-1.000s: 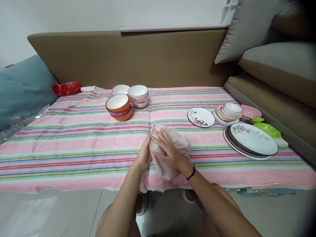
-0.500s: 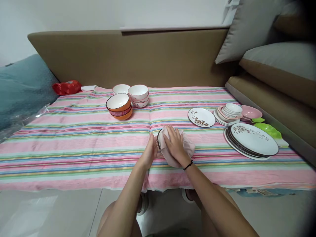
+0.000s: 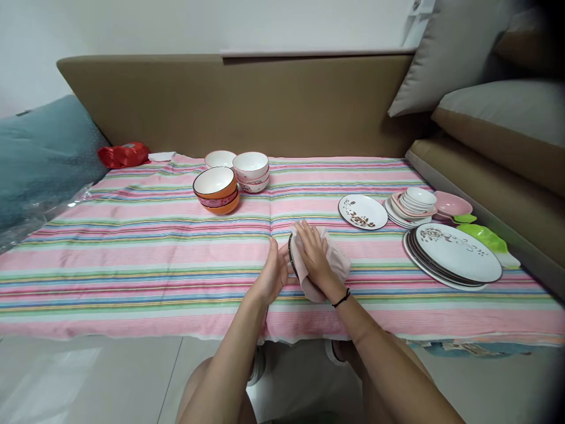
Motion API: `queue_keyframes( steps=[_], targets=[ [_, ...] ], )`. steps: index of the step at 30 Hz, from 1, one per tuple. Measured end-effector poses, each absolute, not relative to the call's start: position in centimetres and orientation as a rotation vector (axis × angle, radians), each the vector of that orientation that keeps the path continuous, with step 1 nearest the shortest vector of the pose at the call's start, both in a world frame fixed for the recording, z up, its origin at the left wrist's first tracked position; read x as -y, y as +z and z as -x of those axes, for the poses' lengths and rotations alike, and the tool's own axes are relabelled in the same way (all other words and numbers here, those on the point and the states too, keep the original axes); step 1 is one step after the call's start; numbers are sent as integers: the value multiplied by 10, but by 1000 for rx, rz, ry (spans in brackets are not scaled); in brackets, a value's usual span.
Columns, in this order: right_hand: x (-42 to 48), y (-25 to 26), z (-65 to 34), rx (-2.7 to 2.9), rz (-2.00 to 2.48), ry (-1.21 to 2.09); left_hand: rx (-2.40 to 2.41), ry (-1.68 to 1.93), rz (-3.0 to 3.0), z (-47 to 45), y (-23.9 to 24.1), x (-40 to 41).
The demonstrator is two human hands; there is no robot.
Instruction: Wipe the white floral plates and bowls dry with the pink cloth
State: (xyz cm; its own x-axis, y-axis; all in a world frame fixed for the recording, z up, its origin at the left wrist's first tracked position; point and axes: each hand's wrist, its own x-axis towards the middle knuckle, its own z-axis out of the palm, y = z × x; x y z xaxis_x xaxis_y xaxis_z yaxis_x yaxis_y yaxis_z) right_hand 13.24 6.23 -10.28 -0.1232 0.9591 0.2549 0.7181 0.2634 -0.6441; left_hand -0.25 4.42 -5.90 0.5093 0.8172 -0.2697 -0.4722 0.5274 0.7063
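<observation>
My right hand (image 3: pixel 314 254) lies over a pale pink cloth (image 3: pixel 338 262), pressing it against a dark-rimmed plate (image 3: pixel 292 257). The cloth and hand hide most of this plate; only its left edge shows, tilted. My left hand (image 3: pixel 273 272) is beside that edge, thumb raised and fingers spread, with the fingertips reaching to the rim. Beyond them lies a white plate with brown flowers (image 3: pixel 362 212). To the right is a stack of larger oval plates (image 3: pixel 459 253) with dark rims.
Orange and red bowls (image 3: pixel 216 191) and white bowls (image 3: pixel 251 171) stand stacked at back left. Small white dishes (image 3: pixel 417 199), a pink bowl (image 3: pixel 452 204) and a green leaf-shaped dish (image 3: pixel 483 235) are at right. A striped cloth (image 3: pixel 132 253) covers the surface. Cushions flank both sides.
The plate under the cloth has tilted and shifted slightly right, showing more of its dark edge. My left thumb has come away from the rim. The view has shifted a little.
</observation>
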Motion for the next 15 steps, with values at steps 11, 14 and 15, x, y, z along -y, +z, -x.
queue_keyframes(
  steps=[11,14,15],
  targets=[
    [-32,-88,-126,2328,1144,538,-785,902,-404,-1,-58,-41],
    [-40,-88,-124,2193,1233,538,-756,907,-440,-2,-58,-42],
    [-44,-89,-124,2135,1269,529,-751,915,-461,-3,-58,-43]
  ],
)
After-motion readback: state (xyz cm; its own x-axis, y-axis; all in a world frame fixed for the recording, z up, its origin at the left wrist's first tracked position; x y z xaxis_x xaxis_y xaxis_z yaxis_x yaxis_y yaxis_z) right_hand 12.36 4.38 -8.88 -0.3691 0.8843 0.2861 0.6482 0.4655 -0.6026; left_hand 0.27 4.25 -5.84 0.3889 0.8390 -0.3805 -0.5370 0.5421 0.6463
